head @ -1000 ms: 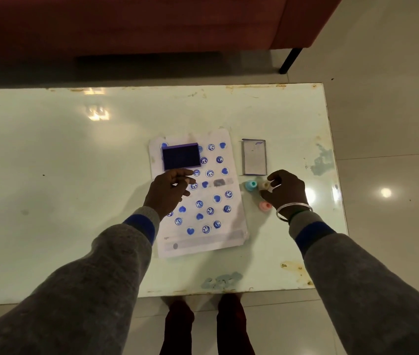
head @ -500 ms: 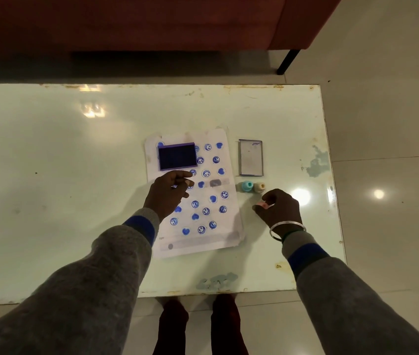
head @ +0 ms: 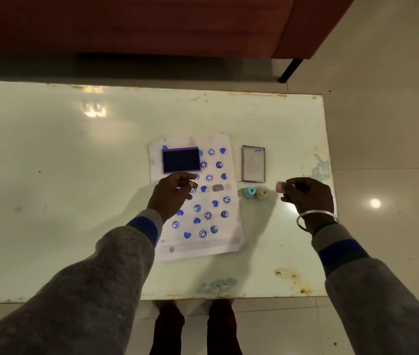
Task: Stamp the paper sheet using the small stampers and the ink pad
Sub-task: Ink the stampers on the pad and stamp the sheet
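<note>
A white paper sheet (head: 228,242) covered with several blue stamp marks lies on the table. The open dark-blue ink pad (head: 181,160) sits on its upper left corner. My left hand (head: 171,198) rests over the sheet just below the pad, fingers loosely curled, holding nothing that I can see. My right hand (head: 308,196) is raised to the right of the sheet and pinches a small pink stamper (head: 279,187). A teal stamper (head: 249,192) and a beige stamper (head: 262,193) stand side by side between the sheet and my right hand.
The ink pad's lid (head: 253,163) lies right of the sheet, above the two stampers. The glossy white table (head: 75,175) ends close to my right hand. A red sofa (head: 152,21) and its black leg (head: 290,70) stand beyond the far edge. My feet (head: 170,319) are under the near edge.
My right hand took the pink stamper from the table and lifted it up beside the other two stampers. My left hand stayed on the sheet.
</note>
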